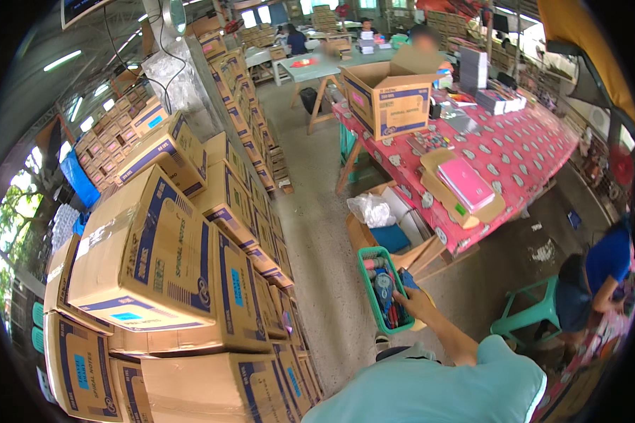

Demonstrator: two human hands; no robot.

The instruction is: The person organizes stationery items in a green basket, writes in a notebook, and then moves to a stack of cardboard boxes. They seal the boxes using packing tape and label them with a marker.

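My right hand [418,304] is at the right side of a long green plastic basket [363,264], fingers curled over its rim. Inside the basket lie a blue-grey handheld tool [384,285], rolls near the far end, and other small items, some red, too jumbled to name. Beside the hand is a blue object [408,279], partly covered. A light teal sleeve covers my upper right arm. My left hand is out of sight.
Stacked cartons [148,247] line the left. On the right stands a table with a red patterned cloth [501,151], bearing an open carton [402,113] and pink notebooks [466,185]. A green stool [529,310] is near a seated person in blue. Concrete floor [310,225] runs between.
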